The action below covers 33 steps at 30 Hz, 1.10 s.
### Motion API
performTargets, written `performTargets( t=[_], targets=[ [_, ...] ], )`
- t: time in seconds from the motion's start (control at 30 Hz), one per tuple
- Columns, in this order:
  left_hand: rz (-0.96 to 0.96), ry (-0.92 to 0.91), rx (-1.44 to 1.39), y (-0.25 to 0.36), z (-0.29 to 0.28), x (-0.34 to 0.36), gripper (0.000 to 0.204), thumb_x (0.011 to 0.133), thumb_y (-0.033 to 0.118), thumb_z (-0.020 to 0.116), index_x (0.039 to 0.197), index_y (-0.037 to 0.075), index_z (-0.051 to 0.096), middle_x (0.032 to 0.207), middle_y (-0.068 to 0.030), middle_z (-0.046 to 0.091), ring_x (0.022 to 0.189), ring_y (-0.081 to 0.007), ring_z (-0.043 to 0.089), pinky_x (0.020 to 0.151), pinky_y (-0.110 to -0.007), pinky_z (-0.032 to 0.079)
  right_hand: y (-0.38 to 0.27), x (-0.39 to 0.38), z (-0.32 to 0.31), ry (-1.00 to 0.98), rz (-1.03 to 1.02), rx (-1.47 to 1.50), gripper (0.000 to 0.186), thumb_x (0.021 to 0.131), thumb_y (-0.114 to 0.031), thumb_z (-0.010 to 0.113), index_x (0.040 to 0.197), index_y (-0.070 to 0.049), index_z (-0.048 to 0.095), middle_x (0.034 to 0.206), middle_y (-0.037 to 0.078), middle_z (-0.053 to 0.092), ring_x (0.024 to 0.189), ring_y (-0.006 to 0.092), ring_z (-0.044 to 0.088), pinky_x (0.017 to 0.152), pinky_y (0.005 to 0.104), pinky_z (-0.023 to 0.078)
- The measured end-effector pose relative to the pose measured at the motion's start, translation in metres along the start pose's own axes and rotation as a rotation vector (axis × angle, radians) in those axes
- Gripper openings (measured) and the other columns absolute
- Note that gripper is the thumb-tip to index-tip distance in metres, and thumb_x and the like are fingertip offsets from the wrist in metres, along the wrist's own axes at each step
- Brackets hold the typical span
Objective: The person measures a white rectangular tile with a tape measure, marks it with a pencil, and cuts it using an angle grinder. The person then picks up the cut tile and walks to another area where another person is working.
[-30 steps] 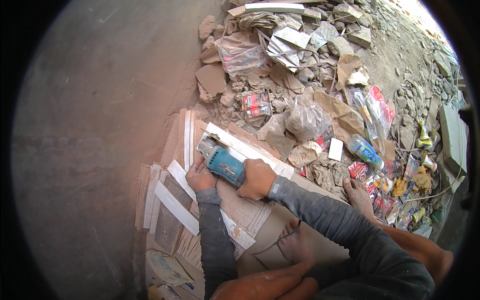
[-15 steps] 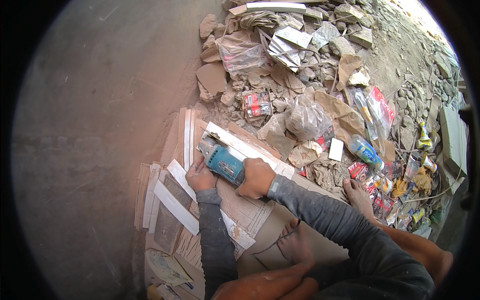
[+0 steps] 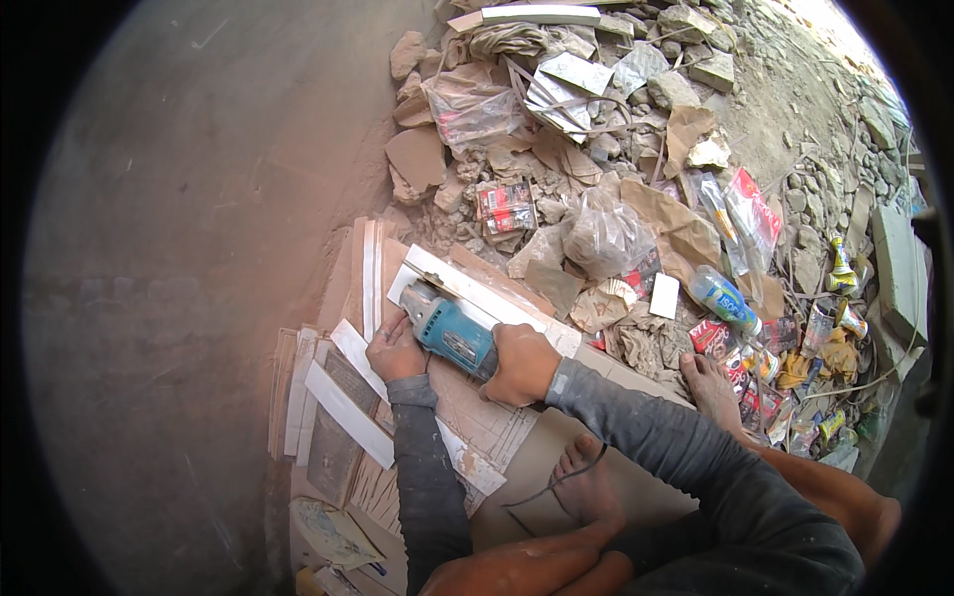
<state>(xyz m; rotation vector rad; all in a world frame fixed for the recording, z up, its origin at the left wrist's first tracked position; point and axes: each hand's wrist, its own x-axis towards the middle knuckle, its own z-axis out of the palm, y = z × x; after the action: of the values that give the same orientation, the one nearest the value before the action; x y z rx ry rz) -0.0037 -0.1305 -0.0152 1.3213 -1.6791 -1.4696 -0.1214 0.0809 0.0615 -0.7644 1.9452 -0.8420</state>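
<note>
My right hand [image 3: 525,364] is wrapped round the rear body of a teal angle grinder [image 3: 457,333]. The grinder's thin cutting disc [image 3: 429,270] stands on edge over a long white tile strip [image 3: 489,303], near its far left end. Close against the grinder's front, on its left side, my left hand [image 3: 397,352] has its fingers bent. Part of those fingers is hidden by the tool, so what they grip does not show. Under the strip lie larger tan tile pieces [image 3: 497,422], dusty and marked with lines.
Cut tile strips [image 3: 348,412] lean in a stack left of my left forearm. Rubble [image 3: 417,159], a clear plastic bag [image 3: 608,233], a plastic bottle [image 3: 725,300] and crumpled wrappers spread beyond and right. My bare foot [image 3: 711,392] rests beside the litter; a dark cord [image 3: 556,484] crosses near the other foot.
The grinder and my right hand have shifted slightly right and nearer along the white strip, showing more of its far left end. My left hand has hardly moved.
</note>
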Motion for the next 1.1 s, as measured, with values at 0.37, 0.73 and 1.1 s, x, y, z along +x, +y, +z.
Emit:
performTargets(
  t=[0.37,0.73,1.1],
  targets=[
    [0.053,0.016,0.094,0.005,0.002,-0.001,0.030,0.096,-0.005,0.064,0.123,-0.016,0.066,0.113,-0.0262,0.074,0.102,-0.0252,0.074,0.090,-0.031,0.060,0.004,0.010,0.007,0.015,-0.023,0.003,0.060,0.062,-0.033,0.087,0.096,0.013,0.068,0.090,0.034,0.071,0.092,0.0462,0.073,0.083,0.0468,0.060],
    [0.029,0.022,0.033,0.011,0.005,-0.005,0.028,0.094,-0.008,0.064,0.121,-0.015,0.068,0.108,-0.0234,0.076,0.094,-0.0229,0.075,0.085,-0.029,0.060,-0.002,0.009,0.003,-0.018,0.037,-0.019,0.062,0.063,-0.034,0.088,0.100,0.012,0.068,0.096,0.033,0.072,0.096,0.0452,0.073,0.085,0.0458,0.060],
    [-0.034,0.000,-0.096,0.012,0.006,-0.006,0.027,0.092,-0.007,0.068,0.118,-0.013,0.068,0.104,-0.0209,0.076,0.088,-0.0208,0.075,0.076,-0.029,0.061,0.004,-0.003,0.002,0.027,-0.017,-0.016,0.053,0.065,-0.026,0.081,0.095,0.016,0.068,0.091,0.034,0.072,0.089,0.0445,0.075,0.080,0.0443,0.062]
  ],
)
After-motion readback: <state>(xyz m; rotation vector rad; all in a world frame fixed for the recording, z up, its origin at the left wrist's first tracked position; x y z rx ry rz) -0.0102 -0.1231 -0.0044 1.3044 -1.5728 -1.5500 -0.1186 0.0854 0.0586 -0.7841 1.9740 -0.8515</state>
